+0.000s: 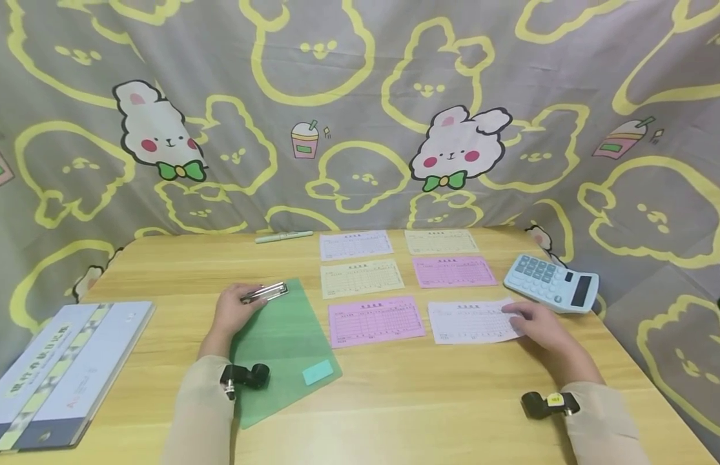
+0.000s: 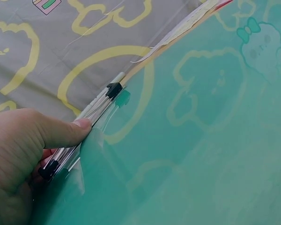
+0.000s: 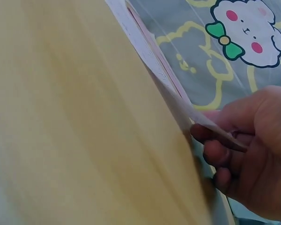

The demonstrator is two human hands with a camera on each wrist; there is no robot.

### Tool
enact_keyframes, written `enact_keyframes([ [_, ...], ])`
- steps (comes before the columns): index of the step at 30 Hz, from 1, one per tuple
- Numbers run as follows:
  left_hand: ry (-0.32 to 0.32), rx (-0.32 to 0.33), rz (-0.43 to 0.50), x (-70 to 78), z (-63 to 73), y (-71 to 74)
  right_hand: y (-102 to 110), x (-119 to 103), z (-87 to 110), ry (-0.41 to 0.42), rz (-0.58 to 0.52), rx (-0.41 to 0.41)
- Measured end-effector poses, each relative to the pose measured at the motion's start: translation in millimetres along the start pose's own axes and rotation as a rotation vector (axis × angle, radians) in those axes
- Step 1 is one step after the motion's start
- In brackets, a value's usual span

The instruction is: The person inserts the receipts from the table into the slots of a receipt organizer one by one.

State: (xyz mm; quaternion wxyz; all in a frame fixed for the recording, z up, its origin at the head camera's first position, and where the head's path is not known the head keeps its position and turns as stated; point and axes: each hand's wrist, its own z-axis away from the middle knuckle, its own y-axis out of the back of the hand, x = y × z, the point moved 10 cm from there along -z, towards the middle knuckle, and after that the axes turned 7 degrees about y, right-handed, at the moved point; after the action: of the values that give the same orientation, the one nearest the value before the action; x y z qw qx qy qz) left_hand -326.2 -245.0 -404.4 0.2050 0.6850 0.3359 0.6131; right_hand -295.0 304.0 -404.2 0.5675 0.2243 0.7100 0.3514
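Note:
My left hand [image 1: 234, 313] grips the metal clip [image 1: 267, 292] at the top of a translucent green clipboard [image 1: 278, 355]. In the left wrist view the thumb presses on the clip [image 2: 96, 110], which has black ends, while the other fingers are mostly hidden behind it. A small teal rectangle [image 1: 318, 372] lies on the board's lower right corner. My right hand [image 1: 540, 329] pinches the right edge of a whitish printed form [image 1: 467, 323]. From the right wrist, that form [image 3: 164, 82] shows raised and bent at the pinched edge, between thumb and fingers.
Two pink forms [image 1: 376, 321], two yellowish forms [image 1: 362, 279] and a lavender form [image 1: 355, 245] lie in rows. A light blue calculator [image 1: 551, 282] sits right, a pale green pen [image 1: 284, 237] at the back, a thick ledger book [image 1: 112, 349] left. A patterned curtain [image 1: 360, 116] borders the table.

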Motion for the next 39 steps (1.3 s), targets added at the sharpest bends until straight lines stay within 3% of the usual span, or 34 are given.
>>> enact_keyframes([
  [6,0.013,-0.002,0.008,-1.2,0.3,-1.1,9,-2,6.7,-0.016,0.024,0.026],
  [13,0.027,-0.003,0.001,-3.4,0.9,-1.2,33,-40,7.9,0.088,0.109,0.136],
  [18,0.028,-0.007,0.010,-2.8,1.2,-0.8,48,-71,5.8,0.179,0.029,0.195],
  [23,0.031,-0.010,0.008,-3.1,0.3,-1.5,48,-88,-3.2,0.207,-0.089,0.163],
  [27,0.039,-0.012,0.006,-5.7,-1.2,-2.8,35,-103,-16.6,0.236,-0.191,0.128],
  [34,0.041,-0.008,0.009,-6.5,-0.8,-3.3,-10,-133,-52.1,0.316,-0.515,0.041],
  [39,0.026,-0.006,-0.001,-3.9,-1.0,-0.9,-57,-151,-75.0,0.253,-0.595,-0.053],
])
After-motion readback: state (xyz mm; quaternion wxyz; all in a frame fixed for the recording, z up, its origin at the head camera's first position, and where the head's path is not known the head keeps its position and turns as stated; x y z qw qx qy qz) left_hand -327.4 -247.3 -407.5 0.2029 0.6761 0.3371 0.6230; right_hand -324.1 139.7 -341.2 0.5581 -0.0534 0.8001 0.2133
